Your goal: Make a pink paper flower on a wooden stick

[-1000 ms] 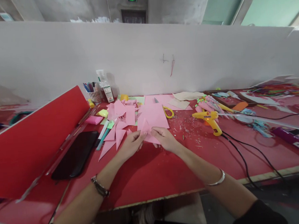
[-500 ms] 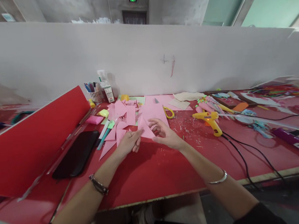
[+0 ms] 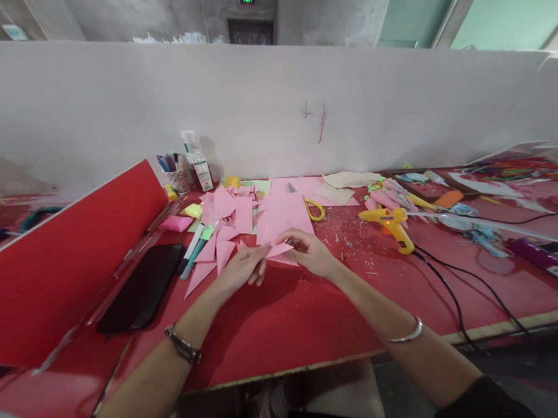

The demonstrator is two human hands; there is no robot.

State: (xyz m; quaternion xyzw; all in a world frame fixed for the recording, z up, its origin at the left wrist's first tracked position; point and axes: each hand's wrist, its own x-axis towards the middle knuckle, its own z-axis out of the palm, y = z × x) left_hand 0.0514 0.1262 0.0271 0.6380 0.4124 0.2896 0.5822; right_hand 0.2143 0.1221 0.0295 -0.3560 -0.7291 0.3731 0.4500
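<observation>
A small piece of pink paper (image 3: 280,252) with pointed corners is held between my two hands over the red table. My left hand (image 3: 243,266) pinches its left edge with thumb and fingers. From the other side my right hand (image 3: 310,251) grips it, fingers curled over the top and thumb below. Behind it lies a large pink sheet (image 3: 286,213) with yellow-handled scissors (image 3: 315,210) on its right edge. Cut pink paper pieces (image 3: 226,206) are heaped to the left, close to my left hand.
A yellow glue gun (image 3: 392,227) with a black cord lies right. A black phone-like slab (image 3: 142,287), markers (image 3: 197,255) and a leaning red board (image 3: 69,266) are left. A pen cup (image 3: 177,177) and bottle (image 3: 199,166) stand by the partition.
My right hand has closed onto the paper, its fingers now over the top. The paper has tilted from an upright triangle to a flatter, narrower shape. My left hand has kept its pinch.
</observation>
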